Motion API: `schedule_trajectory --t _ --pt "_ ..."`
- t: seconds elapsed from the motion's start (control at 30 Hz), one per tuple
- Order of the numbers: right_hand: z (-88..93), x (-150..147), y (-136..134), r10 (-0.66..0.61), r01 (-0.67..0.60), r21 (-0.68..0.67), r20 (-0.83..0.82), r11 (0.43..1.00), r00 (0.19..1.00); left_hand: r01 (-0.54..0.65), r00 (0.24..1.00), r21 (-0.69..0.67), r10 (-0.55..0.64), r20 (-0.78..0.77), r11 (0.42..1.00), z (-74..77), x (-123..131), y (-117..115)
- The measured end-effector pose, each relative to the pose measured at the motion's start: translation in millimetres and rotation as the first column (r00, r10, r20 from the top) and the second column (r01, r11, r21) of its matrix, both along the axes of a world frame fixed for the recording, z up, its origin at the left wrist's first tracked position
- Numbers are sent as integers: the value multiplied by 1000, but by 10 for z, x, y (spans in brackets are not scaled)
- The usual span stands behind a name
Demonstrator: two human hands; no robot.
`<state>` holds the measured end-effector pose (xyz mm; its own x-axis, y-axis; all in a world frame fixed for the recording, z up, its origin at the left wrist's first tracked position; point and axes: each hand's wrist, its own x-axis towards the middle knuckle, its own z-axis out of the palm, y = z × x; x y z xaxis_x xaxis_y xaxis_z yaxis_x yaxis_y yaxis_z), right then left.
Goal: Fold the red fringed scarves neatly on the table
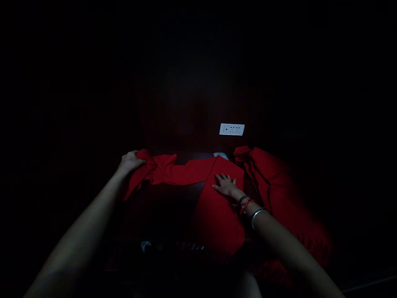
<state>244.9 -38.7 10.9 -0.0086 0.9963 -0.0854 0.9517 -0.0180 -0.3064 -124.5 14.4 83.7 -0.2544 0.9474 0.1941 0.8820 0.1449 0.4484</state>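
A long red scarf point(195, 170) lies across a dark tabletop, bunched at its left end. It turns at a slanted fold on the right, where a wide flat part point(220, 215) runs down over the near edge. My left hand point(132, 160) is closed around the bunched left end. Palm down with fingers spread, my right hand point(226, 184) rests on the flat part just below the fold. Bracelets circle my right wrist. The scarf's lower end fades into shadow.
More red cloth with a fringed lower edge point(279, 186) is heaped on the right, beside my right forearm. A white wall socket point(232, 129) is set in the dark upright surface behind. A small blue-and-white item point(221, 155) shows behind the scarf. Deep darkness hides the surroundings.
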Motion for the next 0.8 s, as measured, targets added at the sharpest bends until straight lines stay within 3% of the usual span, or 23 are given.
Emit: schedule_trajectory --t 0.07,0.13,0.17,0.2,0.27,0.33,0.37,0.4,0.43,0.5,0.57,0.67,0.73,0.8 --pt "261 -51 -14 35 -11 69 -355 998 934 138 988 154 -147 51 978 426 472 -60" --pt "590 -96 -61 59 -13 70 -721 997 691 308 937 280 -342 79 909 713 1033 -179" --pt "754 -108 -97 68 -33 59 -797 998 601 375 893 319 -432 127 870 784 1324 -258" --pt "900 -108 -138 74 -53 54 -847 997 526 449 823 354 -534 193 821 806 1602 -341" --pt "1095 -64 -220 87 -93 56 -923 994 375 624 600 301 -689 406 721 740 2057 -489" --pt "1130 47 -281 50 -23 45 -956 999 287 799 324 250 -741 588 547 600 2301 -554" --pt "1097 123 -301 16 46 30 -958 998 285 830 255 242 -728 636 502 524 2334 -540" --pt "1046 209 -317 -25 115 9 -955 993 295 822 261 240 -715 648 517 450 2316 -496" --pt "993 298 -330 -59 170 -5 -948 985 312 785 333 231 -707 624 574 377 2261 -426" --pt "938 471 -361 -59 193 12 -931 981 359 635 602 229 -658 452 738 221 2099 -252" --pt "1015 621 -409 27 158 105 -901 982 432 554 776 267 -605 178 789 39 1951 -100" --pt "1352 854 -519 153 181 283 -841 942 519 610 786 248 -614 -71 753 -246 1842 9" --pt "1608 1076 -604 178 241 368 -804 898 567 643 765 187 -635 -108 743 -390 1824 46" --pt "1787 1359 -674 151 286 444 -723 849 675 647 762 149 -640 -98 747 -480 1823 100"
